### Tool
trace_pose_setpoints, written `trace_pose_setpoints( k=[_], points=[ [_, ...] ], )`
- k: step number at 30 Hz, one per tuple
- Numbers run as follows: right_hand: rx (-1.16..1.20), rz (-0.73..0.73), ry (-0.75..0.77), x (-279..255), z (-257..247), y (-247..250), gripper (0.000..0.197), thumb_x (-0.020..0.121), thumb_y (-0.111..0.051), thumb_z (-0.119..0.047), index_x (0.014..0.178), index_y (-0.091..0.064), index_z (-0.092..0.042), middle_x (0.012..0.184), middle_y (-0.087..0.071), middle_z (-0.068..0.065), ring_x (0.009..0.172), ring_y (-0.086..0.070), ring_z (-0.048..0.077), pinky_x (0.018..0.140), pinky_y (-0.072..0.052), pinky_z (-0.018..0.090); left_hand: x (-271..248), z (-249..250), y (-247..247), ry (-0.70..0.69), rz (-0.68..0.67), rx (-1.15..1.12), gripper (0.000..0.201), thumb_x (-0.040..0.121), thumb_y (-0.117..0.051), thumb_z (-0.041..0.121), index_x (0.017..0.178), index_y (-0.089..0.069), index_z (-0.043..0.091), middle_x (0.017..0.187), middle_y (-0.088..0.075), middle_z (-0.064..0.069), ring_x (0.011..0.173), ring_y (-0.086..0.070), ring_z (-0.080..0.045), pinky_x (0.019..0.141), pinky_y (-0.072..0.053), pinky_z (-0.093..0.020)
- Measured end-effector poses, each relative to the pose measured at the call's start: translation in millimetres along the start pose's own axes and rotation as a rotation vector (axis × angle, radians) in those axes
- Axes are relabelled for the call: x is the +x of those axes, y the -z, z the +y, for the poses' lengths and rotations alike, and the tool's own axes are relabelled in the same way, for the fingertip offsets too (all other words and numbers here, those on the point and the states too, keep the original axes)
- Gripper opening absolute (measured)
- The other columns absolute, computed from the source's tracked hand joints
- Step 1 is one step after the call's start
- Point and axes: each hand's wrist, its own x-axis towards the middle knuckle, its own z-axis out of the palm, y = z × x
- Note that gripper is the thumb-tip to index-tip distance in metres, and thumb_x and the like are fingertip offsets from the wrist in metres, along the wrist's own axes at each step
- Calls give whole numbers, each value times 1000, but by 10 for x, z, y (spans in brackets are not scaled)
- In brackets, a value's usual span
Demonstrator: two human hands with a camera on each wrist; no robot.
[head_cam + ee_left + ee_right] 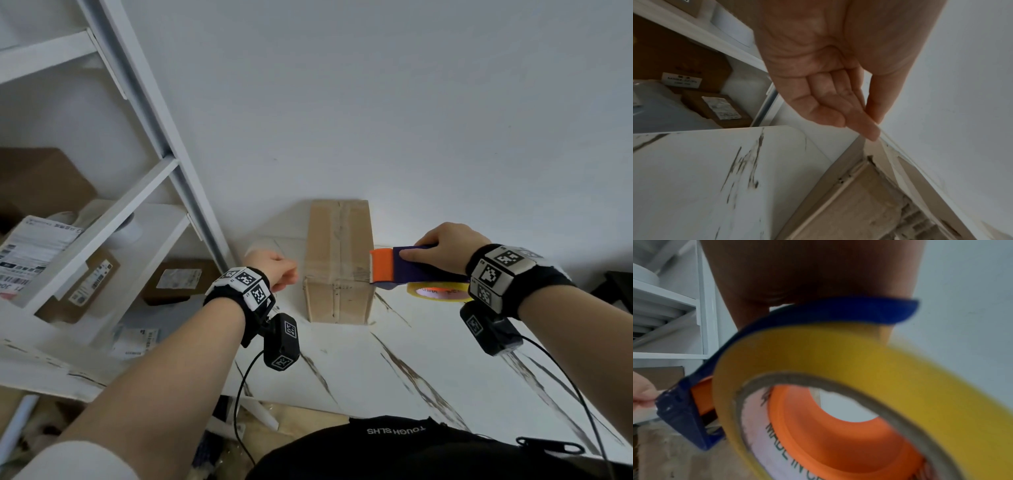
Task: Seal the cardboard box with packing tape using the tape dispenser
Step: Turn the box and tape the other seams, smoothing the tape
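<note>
A tall cardboard box [339,240] stands on the white marbled table [445,359] against the wall. My right hand [421,253] grips the blue and orange tape dispenser [394,270] at the box's right top edge, with the yellow tape roll [442,291] hanging under it. A clear strip of tape runs from the dispenser across the box top to my left hand [291,274], which is at the box's left edge. In the left wrist view my left hand [873,128] pinches the thin tape end above the box [859,203]. The roll [838,353] fills the right wrist view.
A white shelf unit [144,192] with labelled parcels [92,281] stands close on the left. The white wall [411,102] is right behind the box. Camera cables [239,394] hang from both wrists. Loose packing scraps [260,421] lie below the table's near edge.
</note>
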Motion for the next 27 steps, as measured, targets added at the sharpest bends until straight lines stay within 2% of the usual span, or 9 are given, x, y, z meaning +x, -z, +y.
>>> trace_pose_setpoints(
  k=[5,8,13,18,21,22,24,26,27],
  points=[
    [20,-26,-18,46,9,-44,21,78,-59,-57,76,-66,-37,86,-68,-8,85,-62,17,76,-51,32,90,-62,-14,22,14,27,16,86,-63,15,70,-62,13,66,-69,-2,46,-64,-1,55,-50,-18],
    [28,-27,-22,73,13,-58,22,78,-60,-57,78,-68,-36,85,-69,-7,85,-62,17,76,-51,32,118,-82,-28,33,8,38,15,87,-62,18,72,-62,13,70,-70,-3,50,-65,-1,59,-51,-20],
    [53,-42,-56,105,50,-122,24,77,-61,-56,81,-70,-34,86,-68,-6,86,-62,17,77,-51,32,130,-156,-69,35,14,114,17,86,-63,19,71,-64,13,73,-72,-6,62,-67,-9,56,-52,-19],
    [140,-49,-88,113,116,-198,21,79,-61,-55,80,-68,-35,88,-67,-4,88,-60,19,80,-50,33,155,-231,-172,43,36,136,22,88,-60,23,68,-63,17,67,-68,0,60,-64,-5,56,-50,-18],
    [199,-61,-102,123,139,-244,24,80,-61,-53,86,-70,-32,92,-67,-2,90,-60,20,82,-50,34,169,-227,-205,16,48,194,22,89,-58,24,69,-64,16,70,-70,-2,61,-63,-7,60,-51,-23],
    [216,-67,-106,126,153,-259,23,80,-61,-53,84,-70,-32,93,-68,-1,90,-60,20,82,-51,34,165,-217,-213,9,49,221,20,89,-57,24,75,-66,13,75,-71,-5,63,-64,-9,63,-52,-26],
    [238,-73,-116,127,182,-282,22,80,-62,-53,81,-69,-32,94,-69,0,91,-61,21,84,-51,36,164,-221,-198,36,34,258,22,88,-59,28,97,-66,8,92,-70,-9,69,-68,-15,63,-52,-28],
    [254,-72,-123,123,205,-300,22,80,-62,-52,82,-69,-32,94,-69,0,91,-61,22,85,-51,36,152,-277,-171,101,4,292,43,83,-66,36,117,-59,11,106,-68,-10,78,-71,-20,60,-50,-26],
    [261,-71,-122,119,209,-308,21,80,-62,-52,82,-68,-32,95,-69,-1,91,-61,21,85,-51,37,152,-313,-164,111,-5,346,48,81,-67,39,119,-58,12,107,-69,-10,84,-71,-21,63,-51,-26]
  ],
)
